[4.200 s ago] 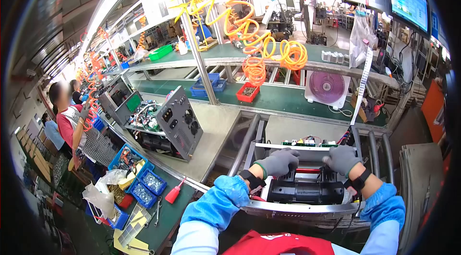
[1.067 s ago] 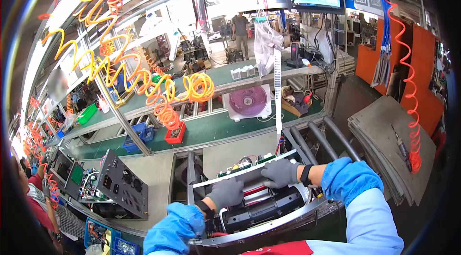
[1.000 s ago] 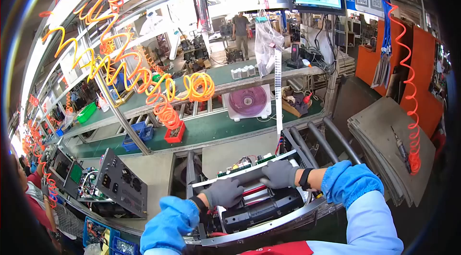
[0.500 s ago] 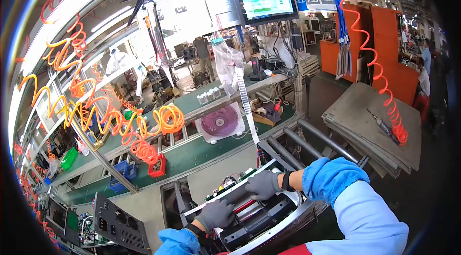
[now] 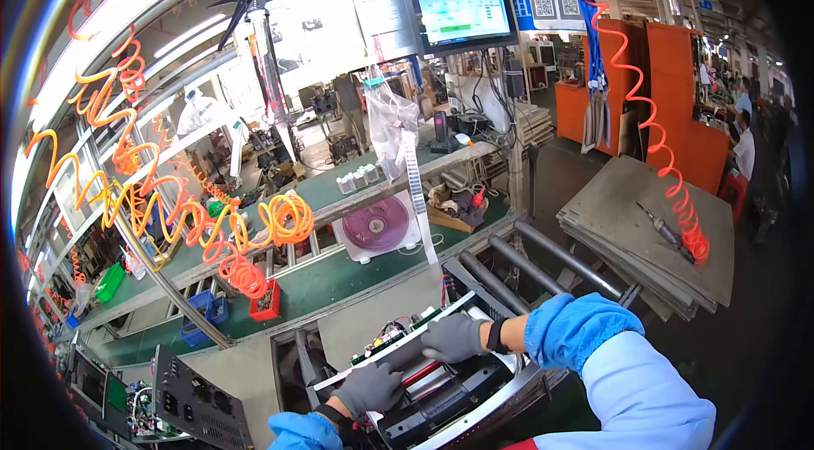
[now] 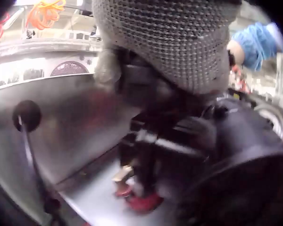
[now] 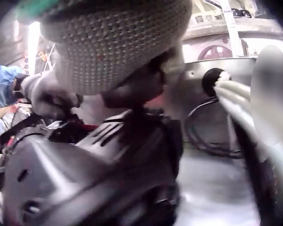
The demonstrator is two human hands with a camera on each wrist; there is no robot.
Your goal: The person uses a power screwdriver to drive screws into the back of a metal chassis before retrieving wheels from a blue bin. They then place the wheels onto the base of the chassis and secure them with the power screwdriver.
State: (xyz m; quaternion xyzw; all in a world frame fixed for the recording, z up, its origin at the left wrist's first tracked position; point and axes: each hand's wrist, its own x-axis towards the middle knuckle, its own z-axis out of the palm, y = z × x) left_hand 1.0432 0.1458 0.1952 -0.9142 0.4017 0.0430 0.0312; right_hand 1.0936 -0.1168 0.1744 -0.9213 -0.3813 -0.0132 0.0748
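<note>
An open metal chassis (image 5: pixel 318 382) lies before me, with a black cylindrical unit (image 5: pixel 449 403) along its near side and a metal panel (image 5: pixel 403 357) across its middle. My gloved left hand (image 5: pixel 369 388) reaches down between panel and unit near the left end. Toward the right end, my gloved right hand (image 5: pixel 452 338) is in the same gap, fingers bent downward. A red bar (image 5: pixel 421 374) shows between the hands. In both wrist views the fingertips are shadowed against dark parts of the unit; I cannot tell whether they grip anything. White wires (image 7: pixel 231 92) run beside the right hand.
A second grey unit (image 5: pixel 191 403) stands left on the line. Steel rollers (image 5: pixel 543 259) lie beyond the chassis, with stacked boards (image 5: pixel 653 230) at right. A red parts bin (image 5: pixel 265 302) sits on the green bench. Orange coiled hoses (image 5: pixel 284 219) hang at left.
My view has swung right, shifting the scene left. Since the oldest frame, my hands have come closer together and moved down into the gap; over the last second they barely shift along the chassis.
</note>
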